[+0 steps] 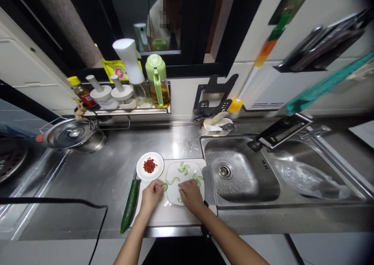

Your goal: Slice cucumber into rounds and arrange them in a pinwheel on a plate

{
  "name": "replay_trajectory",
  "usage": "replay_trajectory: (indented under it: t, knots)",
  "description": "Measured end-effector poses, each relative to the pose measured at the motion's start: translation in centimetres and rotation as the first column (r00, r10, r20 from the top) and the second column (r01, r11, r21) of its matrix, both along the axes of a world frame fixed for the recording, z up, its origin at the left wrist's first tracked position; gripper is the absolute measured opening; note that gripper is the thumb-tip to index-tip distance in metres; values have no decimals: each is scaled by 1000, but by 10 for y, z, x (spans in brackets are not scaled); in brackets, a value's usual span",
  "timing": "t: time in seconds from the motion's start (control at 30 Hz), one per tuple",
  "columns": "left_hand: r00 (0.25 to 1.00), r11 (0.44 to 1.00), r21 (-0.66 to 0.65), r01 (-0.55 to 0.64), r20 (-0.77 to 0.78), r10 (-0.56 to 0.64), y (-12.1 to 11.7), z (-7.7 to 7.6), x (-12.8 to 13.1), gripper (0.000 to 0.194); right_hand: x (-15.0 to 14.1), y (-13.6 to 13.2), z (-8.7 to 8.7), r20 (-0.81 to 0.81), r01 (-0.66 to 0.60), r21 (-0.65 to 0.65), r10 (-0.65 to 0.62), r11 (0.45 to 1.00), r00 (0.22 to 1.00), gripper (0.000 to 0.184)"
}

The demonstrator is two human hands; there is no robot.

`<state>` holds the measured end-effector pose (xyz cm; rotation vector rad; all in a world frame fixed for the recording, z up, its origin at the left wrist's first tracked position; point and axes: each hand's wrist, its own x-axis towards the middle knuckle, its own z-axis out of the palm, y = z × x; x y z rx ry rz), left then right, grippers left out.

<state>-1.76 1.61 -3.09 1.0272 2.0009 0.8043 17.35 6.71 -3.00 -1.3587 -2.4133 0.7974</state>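
My left hand (152, 195) is closed in a pinch on a thin cucumber slice (164, 187) at the left rim of a square white plate (172, 167). Over the right half of that plate lies my right hand (191, 195), its fingers stretched out and partly covering the plate. Half-moon cucumber slices (183, 167) are laid in small curved groups on the plate. Beneath it is a white cutting board (157, 216). Beside my left hand, a small white dish (142, 173) holds chopped red bits (149, 165). A dark green cucumber (130, 206) lies along the board's left edge.
A double steel sink (245, 191) lies to the right, with a plastic bag (312, 179) in its far basin. At the back left are a lidded pot (73, 134) and a rack with an oil bottle (158, 82). A black handle (205, 230) sticks out near the counter's front edge.
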Motion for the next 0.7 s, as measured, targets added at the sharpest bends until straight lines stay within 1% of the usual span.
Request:
replay_trajectory:
  t: [0.13, 0.23, 0.33, 0.43, 0.5, 0.6, 0.67, 0.7]
  knots:
    - [979, 995, 79, 63, 187, -77, 4, 4, 12, 24, -8, 3, 7, -102, 25, -35, -28, 999, 994, 23]
    - [948, 991, 98, 92, 296, -117, 9, 6, 21, 25, -12, 5, 14, -131, 26, -55, -33, 998, 991, 20]
    - [920, 993, 94, 69, 378, -100, 14, 7, 25, 27, -12, 6, 18, -130, 24, -67, -33, 997, 991, 16]
    - [875, 998, 68, 8, 483, -40, 16, 10, 24, 33, -9, 6, 20, -136, 34, -60, -42, 998, 990, 13]
    - [832, 999, 1, -54, 552, 44, 18, 13, 24, 39, -7, 7, 22, -152, 37, -48, -44, 998, 987, 13]
    - [763, 973, -189, -134, 607, 223, 19, 17, 24, 48, -6, 8, 24, -201, 21, -23, -25, 1000, 979, 13]
    - [722, 944, -302, -130, 624, 299, 20, 18, 24, 52, -5, 9, 26, -240, 10, -3, -11, 1000, 971, 14]
    - [714, 935, -339, -105, 629, 308, 21, 18, 24, 53, -5, 9, 27, -256, 6, 5, -4, 1000, 967, 13]
